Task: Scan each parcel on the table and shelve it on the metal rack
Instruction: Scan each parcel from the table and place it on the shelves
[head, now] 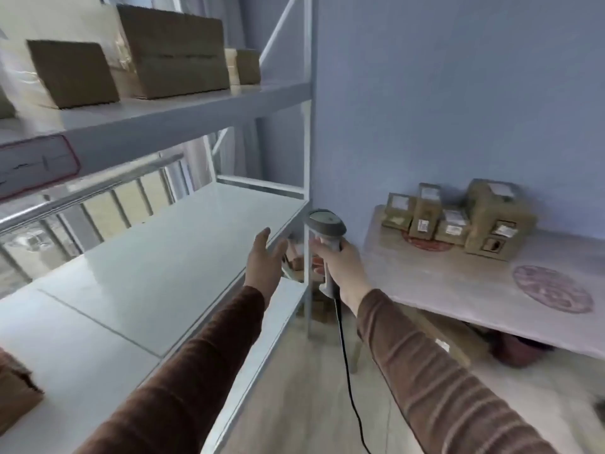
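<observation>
Here, scanner (325, 231) gripped in right-hand fingers (319, 247) — parcels (458, 221) well apart.

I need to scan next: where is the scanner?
In the head view, the scanner is in the right hand, just right of the rack post, left of the table.

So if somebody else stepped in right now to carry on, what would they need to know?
Left hand: open, holding nothing, over the front edge of the rack's middle shelf.
Right hand: fingers wrapped round the corded scanner.
Done, by the look of it: brown boxes stand on the upper shelf, one more at the middle shelf's near left edge.
Left: a cluster of labelled parcels sits on the table against the wall, to be scanned and shelved.
</observation>
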`<state>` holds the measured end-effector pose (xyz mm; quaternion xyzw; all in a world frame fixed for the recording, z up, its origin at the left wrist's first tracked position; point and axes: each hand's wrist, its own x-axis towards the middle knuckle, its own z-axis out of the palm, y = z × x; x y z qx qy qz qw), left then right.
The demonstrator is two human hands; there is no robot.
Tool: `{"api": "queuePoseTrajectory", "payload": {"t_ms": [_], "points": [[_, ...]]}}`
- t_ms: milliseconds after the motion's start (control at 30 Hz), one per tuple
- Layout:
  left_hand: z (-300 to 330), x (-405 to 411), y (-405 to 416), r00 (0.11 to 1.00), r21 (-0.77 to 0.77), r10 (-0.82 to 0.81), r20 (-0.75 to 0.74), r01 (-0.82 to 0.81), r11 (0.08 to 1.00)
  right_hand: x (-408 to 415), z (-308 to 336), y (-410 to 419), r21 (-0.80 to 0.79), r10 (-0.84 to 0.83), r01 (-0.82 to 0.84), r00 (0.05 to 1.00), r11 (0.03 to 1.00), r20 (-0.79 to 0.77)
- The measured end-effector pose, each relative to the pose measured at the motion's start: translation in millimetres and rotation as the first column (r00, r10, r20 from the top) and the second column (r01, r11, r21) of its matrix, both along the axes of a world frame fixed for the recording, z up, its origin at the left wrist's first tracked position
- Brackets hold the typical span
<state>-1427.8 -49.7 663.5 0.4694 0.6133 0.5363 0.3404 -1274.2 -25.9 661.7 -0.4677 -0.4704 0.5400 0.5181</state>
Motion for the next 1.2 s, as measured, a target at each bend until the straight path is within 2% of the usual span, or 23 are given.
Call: {"api": "queuePoseTrajectory", "payload": {"t_ms": [200,367,633,967,1200], "points": [[-11.2,156.6,75.5,0.974,-0.051,-0.217,0.064,0.220,0.974,159.4,-8.5,43.9,-0.006,-0.205,0.206,0.978,0.979,0.033],[-24.8,294.6,137.1,0.947,-0.095,-0.311,0.084,0.318,0.943,297.2,-22.0,87.8,-0.019,-0.339,0.341,0.938,0.940,0.078],[-37.0,477.9,220.0,0.888,-0.120,-0.428,0.167,0.449,0.885,476.1,-32.2,150.8,-0.043,-0.458,0.467,0.879,0.883,0.131],[-60.6,596.9,314.8,0.845,-0.216,-0.492,0.209,0.531,0.820,606.4,-44.3,221.7,-0.055,-0.590,0.602,0.794,0.797,0.149],[-84.5,645.7,421.5,0.825,-0.278,-0.507,0.249,0.563,0.779,664.5,-63.2,322.5,-0.057,-0.611,0.634,0.763,0.771,0.212]]}}
